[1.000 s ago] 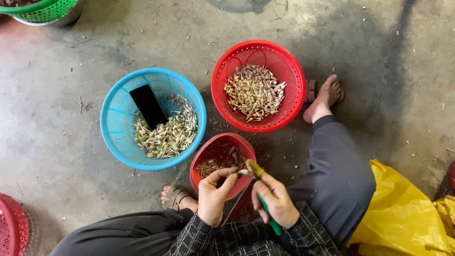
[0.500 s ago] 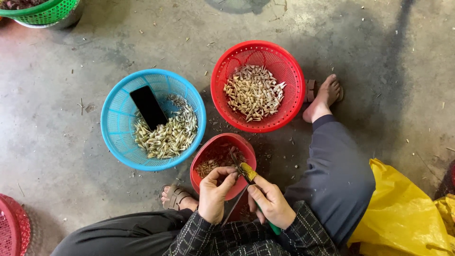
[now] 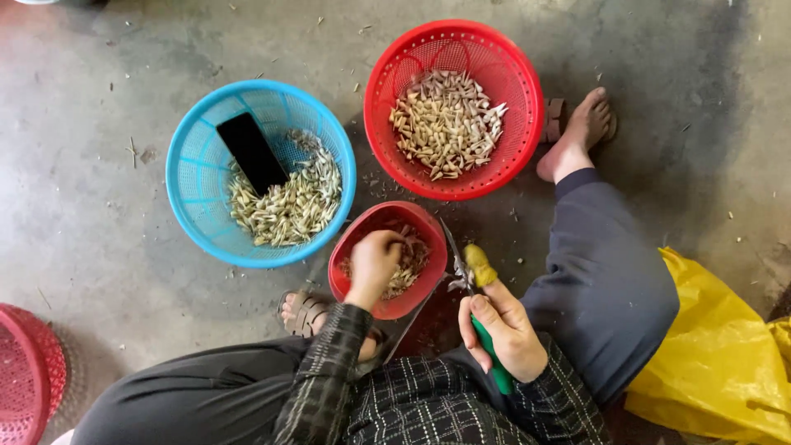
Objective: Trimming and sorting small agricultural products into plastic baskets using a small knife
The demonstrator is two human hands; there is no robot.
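On the concrete floor (image 3: 99,214), a seated person is working among three plastic baskets. The left hand (image 3: 375,259) is reaching down into the small red bowl (image 3: 354,247) between the knees, its fingers curled loosely over the pale scraps (image 3: 408,268) lying inside; whether it is pinching any of them cannot be told. The right hand (image 3: 503,325) is closing around the green handle of a knife (image 3: 474,309), whose thin blade is pointing up past the bowl's right rim, with a yellow covering on the thumb. Just beyond the bowl, a blue basket (image 3: 185,177) is holding greenish pods (image 3: 288,202) and a flat black phone (image 3: 251,152), and a red basket (image 3: 387,82) is holding pale peeled pieces (image 3: 445,124). A yellow bag (image 3: 709,354) is lying beside the right leg.
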